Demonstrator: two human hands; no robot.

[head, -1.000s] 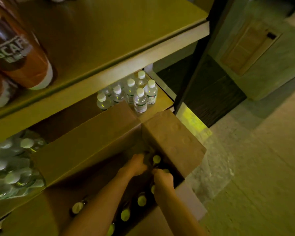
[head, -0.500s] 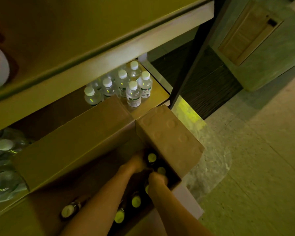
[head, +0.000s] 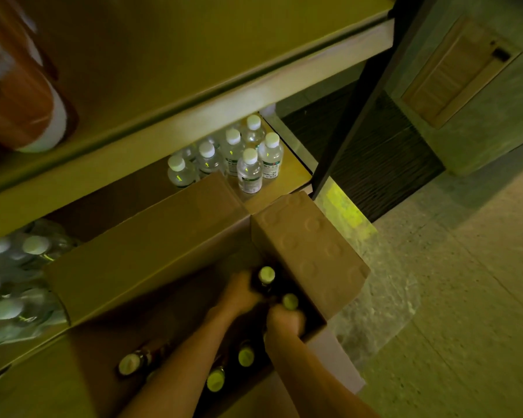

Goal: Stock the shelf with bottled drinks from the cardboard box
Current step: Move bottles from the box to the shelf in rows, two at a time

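An open cardboard box [head: 151, 254] stands on the floor against the shelf, its flaps raised. Several dark bottles with pale yellow caps [head: 245, 356] stand inside it. My left hand [head: 239, 295] is wrapped around one dark bottle [head: 266, 277] in the box's far right corner. Just beside it, my right hand [head: 284, 322] closes around a second bottle [head: 290, 301]. Both bottles are still inside the box. The lower shelf [head: 284, 188] holds several clear water bottles with white caps [head: 248, 173].
The upper shelf [head: 194, 95] is bare wood with a brown-and-white coffee bottle [head: 21, 110] lying at its left. Shrink-wrapped water bottles [head: 9, 285] fill the lower shelf's left end. A black post [head: 354, 110] borders the shelf; concrete floor [head: 450, 297] spreads to the right.
The view has shifted slightly. Both hands stayed in the box's far right corner and tightened around two bottles, which sit a little higher than before.
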